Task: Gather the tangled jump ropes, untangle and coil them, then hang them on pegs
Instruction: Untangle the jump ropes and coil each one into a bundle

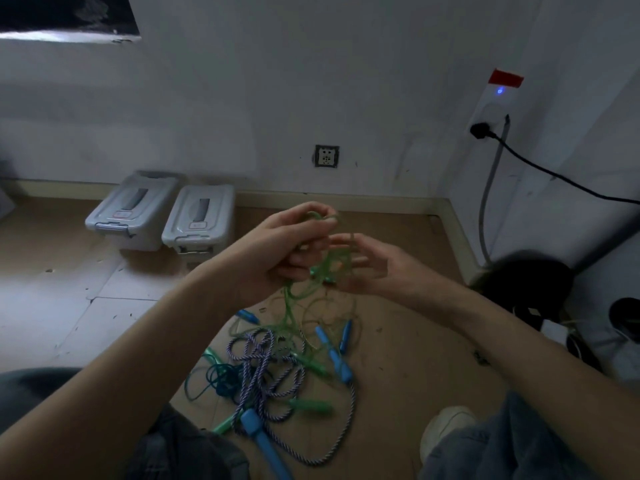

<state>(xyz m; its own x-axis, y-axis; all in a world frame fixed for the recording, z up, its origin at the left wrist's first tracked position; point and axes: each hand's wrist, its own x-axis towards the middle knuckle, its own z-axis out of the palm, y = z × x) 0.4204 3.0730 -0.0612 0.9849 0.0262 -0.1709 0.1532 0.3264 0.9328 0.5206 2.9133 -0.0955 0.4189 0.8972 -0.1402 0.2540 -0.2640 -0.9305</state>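
Head view: left grip (284,247) around green rope (294,303)

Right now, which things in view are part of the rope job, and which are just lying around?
Job:
left hand, gripping the green rope
right hand, open beside it
rope pile on the floor

Lying about:
two grey bins
wall socket
black cable
white shoe

No pegs in view.

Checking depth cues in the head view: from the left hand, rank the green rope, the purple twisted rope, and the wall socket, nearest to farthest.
1. Green rope: gripped by the left hand.
2. Purple twisted rope: on the floor below.
3. Wall socket: on the far wall, beyond the hands.
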